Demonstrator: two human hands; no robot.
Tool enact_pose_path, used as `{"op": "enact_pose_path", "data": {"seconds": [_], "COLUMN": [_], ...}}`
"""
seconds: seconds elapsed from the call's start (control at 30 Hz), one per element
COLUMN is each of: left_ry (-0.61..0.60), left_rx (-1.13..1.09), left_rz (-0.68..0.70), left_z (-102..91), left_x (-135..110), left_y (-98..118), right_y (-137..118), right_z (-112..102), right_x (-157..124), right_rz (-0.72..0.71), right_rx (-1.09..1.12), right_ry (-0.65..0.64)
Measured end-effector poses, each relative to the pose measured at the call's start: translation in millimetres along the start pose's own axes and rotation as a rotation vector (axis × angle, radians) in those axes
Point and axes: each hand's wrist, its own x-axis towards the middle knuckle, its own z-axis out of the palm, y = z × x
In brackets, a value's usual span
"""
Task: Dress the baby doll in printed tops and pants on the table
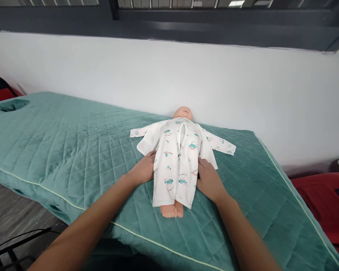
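Observation:
A baby doll point(183, 112) lies on its back, its bare feet point(172, 210) toward me. It has on a white printed baby top point(222, 143), sleeves spread wide and front flaps open to the sides. White baby trousers point(166, 165) with the same print lie flat along the doll's front, from the neck to just above the feet, with a slit opening high in the middle. My left hand point(144, 167) is closed at the left edge of the trousers, fingertips partly hidden by the cloth. At the opposite edge, my right hand point(210, 178) has its fingers curled against the fabric.
A green quilted cover point(81, 150) with a light piped edge drapes the bed, which has a hole point(12, 105) at the far left. Behind it stands a white wall point(101, 71) below a dark window frame point(214, 28). A red chair point(324, 203) is at the right.

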Motion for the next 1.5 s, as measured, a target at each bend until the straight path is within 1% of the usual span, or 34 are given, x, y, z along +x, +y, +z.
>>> {"op": "enact_pose_path", "data": {"seconds": [0.1, 0.17, 0.3, 0.37, 0.43, 0.5, 0.63, 0.73, 0.8, 0.83, 0.87, 0.9, 1.0, 1.03, 1.07, 1.1, 1.13, 1.2, 1.27, 1.33, 1.37, 1.43, 1.47, 1.5], "left_ry": [0.018, 0.037, 0.042, 0.037, 0.047, 0.082, 0.132, 0.114, 0.092, 0.094, 0.115, 0.158, 0.328, 0.36, 0.372, 0.371, 0.365, 0.346, 0.322, 0.328, 0.361, 0.482, 0.555, 0.609], "left_rx": [-0.024, -0.049, -0.092, -0.104, -0.102, -0.094, -0.075, -0.11, -0.167, -0.195, -0.217, -0.226, -0.135, -0.075, -0.015, 0.037, 0.072, 0.093, 0.054, -0.074, -0.164, -0.365, -0.457, -0.54], "left_rz": [0.003, -0.022, -0.109, -0.112, -0.102, -0.08, -0.007, 0.0, -0.028, -0.068, -0.137, -0.236, -0.615, -0.721, -0.8, -0.854, -0.89, -0.928, -0.948, -0.971, -0.992, -1.017, -1.004, -0.948], "left_z": [0.7, 0.2, -2.8, -3.6, -2.8, -1.0, 0.3, -5.0, -9.9, -11.9, -13.3, -13.8, -10.2, -7.8, -5.3, -2.9, -1.0, 0.4, -2.6, -10.1, -15.0, -25.8, -30.9, -35.5], "left_x": [7, 12, 18, 18, 15, 10, -6, -19, -25, -28, -29, -29, -25, -23, -20, -18, -16, -12, -8, -3, 0, 8, 13, 18], "left_y": [-2, -4, -6, -6, -6, -6, 0, 5, 7, 5, 2, -2, -24, -32, -40, -47, -52, -59, -60, -56, -51, -38, -29, -18], "right_y": [-1, 1, 5, 6, 6, 6, 5, 3, 3, 3, 5, 8, 26, 34, 42, 50, 56, 64, 66, 64, 62, 58, 56, 54], "right_z": [1, 1, -3, -4, -4, -4, -6, -10, -13, -14, -15, -16, -12, -10, -8, -5, -3, 0, 1, -1, -2, -6, -8, -10], "right_x": [3, 4, 2, 1, 1, 1, 1, -2, -5, -6, -7, -8, -7, -5, -2, 1, 5, 13, 23, 31, 33, 36, 35, 34], "right_rz": [0.01, 0.005, -0.055, -0.086, -0.11, -0.124, -0.134, -0.14, -0.111, -0.076, -0.027, 0.039, 0.318, 0.42, 0.511, 0.582, 0.628, 0.667, 0.683, 0.701, 0.7, 0.683, 0.68, 0.686], "right_rx": [-0.001, 0.045, 0.154, 0.172, 0.179, 0.186, 0.206, 0.221, 0.248, 0.274, 0.308, 0.347, 0.427, 0.425, 0.403, 0.363, 0.31, 0.201, 0.183, 0.305, 0.372, 0.536, 0.655, 0.814], "right_ry": [-0.018, 0.007, 0.074, 0.08, 0.068, 0.052, 0.034, 0.024, 0.03, 0.052, 0.091, 0.155, 0.43, 0.496, 0.524, 0.514, 0.478, 0.395, 0.34, 0.284, 0.253, 0.23, 0.245, 0.277]}}
